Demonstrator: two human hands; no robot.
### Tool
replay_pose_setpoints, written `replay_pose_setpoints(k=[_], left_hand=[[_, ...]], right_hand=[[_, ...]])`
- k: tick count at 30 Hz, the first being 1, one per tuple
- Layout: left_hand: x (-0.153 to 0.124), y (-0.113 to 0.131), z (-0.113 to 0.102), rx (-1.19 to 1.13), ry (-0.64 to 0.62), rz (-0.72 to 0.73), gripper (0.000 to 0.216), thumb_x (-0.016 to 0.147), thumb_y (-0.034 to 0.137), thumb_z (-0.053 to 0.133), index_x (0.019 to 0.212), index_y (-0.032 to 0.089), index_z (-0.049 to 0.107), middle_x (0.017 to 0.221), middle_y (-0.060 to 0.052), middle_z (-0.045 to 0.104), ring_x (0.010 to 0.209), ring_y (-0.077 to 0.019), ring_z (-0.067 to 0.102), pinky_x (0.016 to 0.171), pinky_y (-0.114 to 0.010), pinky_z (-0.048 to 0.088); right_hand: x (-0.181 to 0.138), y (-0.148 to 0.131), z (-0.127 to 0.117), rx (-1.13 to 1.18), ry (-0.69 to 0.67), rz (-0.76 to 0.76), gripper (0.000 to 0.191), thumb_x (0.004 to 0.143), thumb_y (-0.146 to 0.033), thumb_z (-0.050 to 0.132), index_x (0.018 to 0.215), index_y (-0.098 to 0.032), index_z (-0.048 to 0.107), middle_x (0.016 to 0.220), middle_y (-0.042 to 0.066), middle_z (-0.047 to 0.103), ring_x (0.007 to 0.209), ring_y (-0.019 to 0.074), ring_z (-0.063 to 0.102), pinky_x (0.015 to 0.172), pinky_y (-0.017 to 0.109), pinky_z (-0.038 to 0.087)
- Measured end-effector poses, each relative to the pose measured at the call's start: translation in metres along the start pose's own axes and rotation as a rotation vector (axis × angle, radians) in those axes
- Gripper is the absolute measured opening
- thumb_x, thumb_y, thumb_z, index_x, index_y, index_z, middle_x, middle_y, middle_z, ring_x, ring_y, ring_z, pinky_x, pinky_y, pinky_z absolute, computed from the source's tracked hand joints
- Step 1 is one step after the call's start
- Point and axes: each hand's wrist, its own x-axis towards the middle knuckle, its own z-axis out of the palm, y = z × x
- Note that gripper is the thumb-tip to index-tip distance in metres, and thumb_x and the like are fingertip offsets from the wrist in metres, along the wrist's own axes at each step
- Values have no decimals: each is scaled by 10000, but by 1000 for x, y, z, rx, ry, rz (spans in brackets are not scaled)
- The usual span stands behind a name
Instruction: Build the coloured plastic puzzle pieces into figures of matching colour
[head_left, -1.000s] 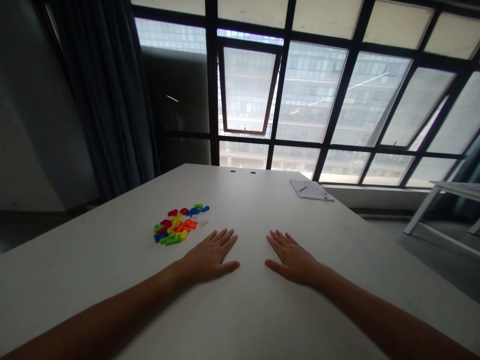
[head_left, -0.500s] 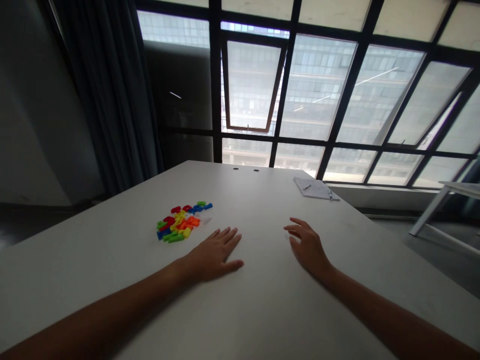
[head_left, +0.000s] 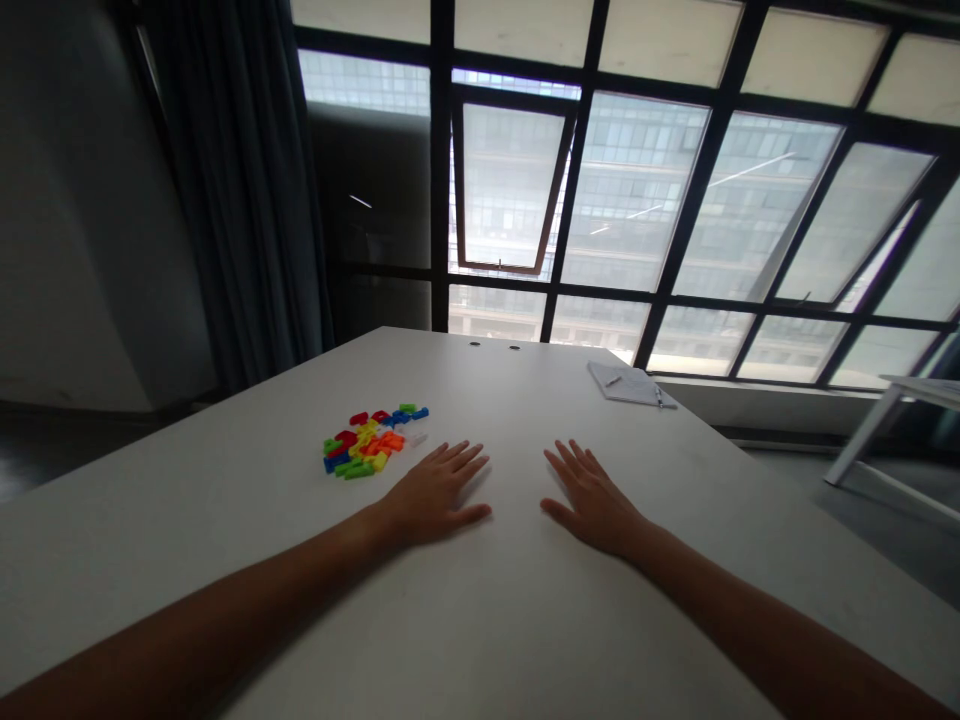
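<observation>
My left hand (head_left: 433, 496) lies palm down on the white table (head_left: 480, 620), fingers stretched out and nothing held. Just beyond it to the left is a loose pile of small plastic pieces (head_left: 366, 443) in red, yellow, orange, green, blue and clear or white; their exact kind is too small to make out. My right hand (head_left: 590, 500) also rests flat on the table, fingers extended and thumb apart, with nothing in it. A gap of bare tabletop separates the two hands.
Papers (head_left: 630, 384) with two pens on them lie near the table's right edge. Two dark round discs (head_left: 495, 346) sit at the far end. Behind are large windows (head_left: 637, 200) and a dark curtain (head_left: 240, 200). A white-legged table (head_left: 874, 440) stands at right.
My right hand has come down from a raised, half-curled pose to lie flat, moving slightly left. My left hand stays flat on the table. The view has shifted slightly.
</observation>
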Motion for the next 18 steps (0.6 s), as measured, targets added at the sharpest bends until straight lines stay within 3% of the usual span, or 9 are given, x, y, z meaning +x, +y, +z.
replay_pose_setpoints(k=[2,4,6,18], left_hand=[[1,0,1,-20,-62,-16,841,943,757,363,1610,269,210,1660,-79,172,1526,-352,185,1240,-532,191],[2,-2,3,-45,-163,-38,843,945,768,329,1615,286,158,1665,-66,131,1532,-345,163,1241,-531,178],[2,-4,5,-58,-204,-50,834,946,773,313,1615,307,134,1667,-48,114,1535,-334,153,1245,-527,155],[2,-8,9,-50,-164,-29,850,948,770,315,1616,263,179,1664,-75,135,1537,-316,164,1253,-474,127]], right_hand=[[1,-1,-2,18,-186,32,865,966,-732,328,1584,-127,316,1648,167,227,1540,352,151,1244,538,172],[1,-2,-4,34,-260,57,889,960,-762,266,1588,-134,308,1650,161,216,1541,343,151,1249,512,160],[1,-3,-6,40,-258,67,895,955,-774,249,1591,-147,302,1654,152,205,1544,337,143,1253,500,145],[0,-2,-4,43,-239,70,872,965,-760,252,1586,-152,318,1651,147,226,1541,333,162,1250,507,154]])
